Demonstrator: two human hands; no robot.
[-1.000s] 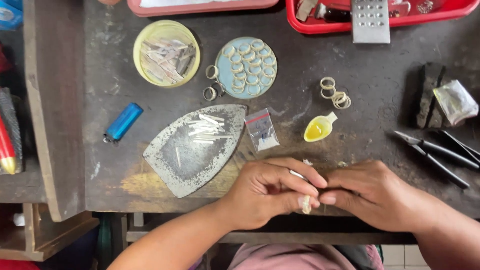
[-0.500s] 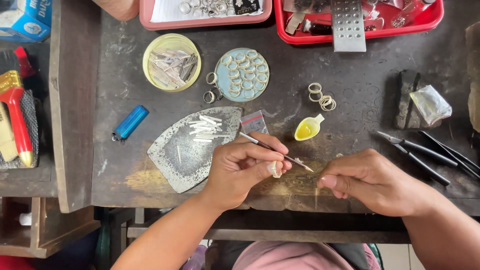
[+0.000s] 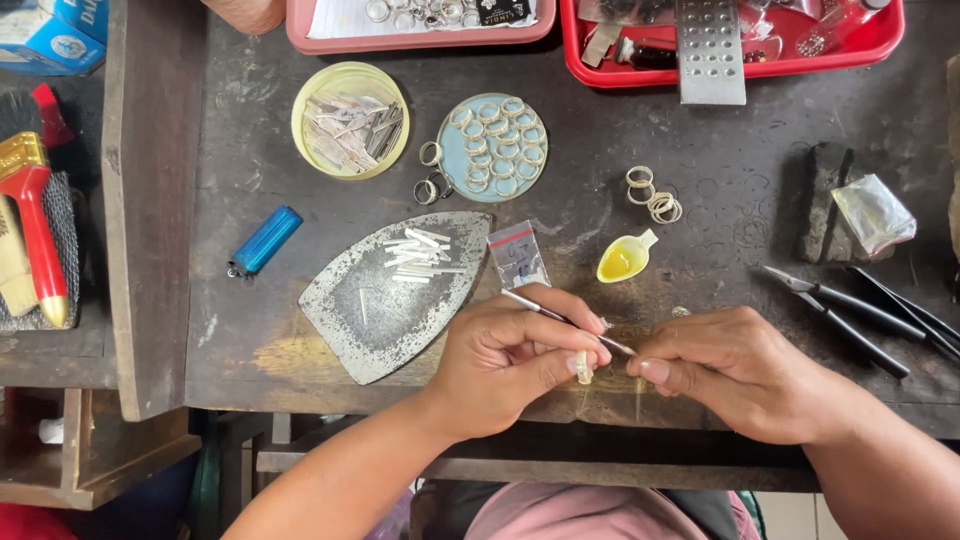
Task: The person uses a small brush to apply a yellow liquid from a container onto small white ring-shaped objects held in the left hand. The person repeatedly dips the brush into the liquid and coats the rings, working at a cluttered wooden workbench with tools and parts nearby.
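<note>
Two hands work at the near edge of the bench [image 3: 720,160]: left hand [image 3: 510,355] holds a thin metal pick [image 3: 560,318] between thumb and forefinger like a pen, and a small pale ring [image 3: 583,368] hangs at its lower fingers [image 3: 575,350], which are curled and pressed on it. Right hand [image 3: 740,370] has its fingertips pinched together right at the pick's tip; whatever tiny piece sits there is too small to tell. Judged from the layout, work is mid-batch: a blue round dish [image 3: 492,148] holds many finished-looking rings, three more rings lie just beside its left rim, and a small loose cluster of rings [image 3: 652,198] lies apart on the right. Stock left: short silver strips [image 3: 415,255] piled on a flat iron-shaped metal plate [image 3: 385,295], more strips in a yellow lid [image 3: 350,120]. Small yellow spoon-shaped cup of liquid [image 3: 622,260] sits just above the hands, a small clear bag [image 3: 518,255] beside the plate. Blue lighter [image 3: 263,240] lies left, black pliers [image 3: 840,305] right, both untouched. Pink tray [image 3: 420,25] and red tray [image 3: 730,40] sit at the far edge. One ring in hand, plenty of strips not yet formed.
</note>
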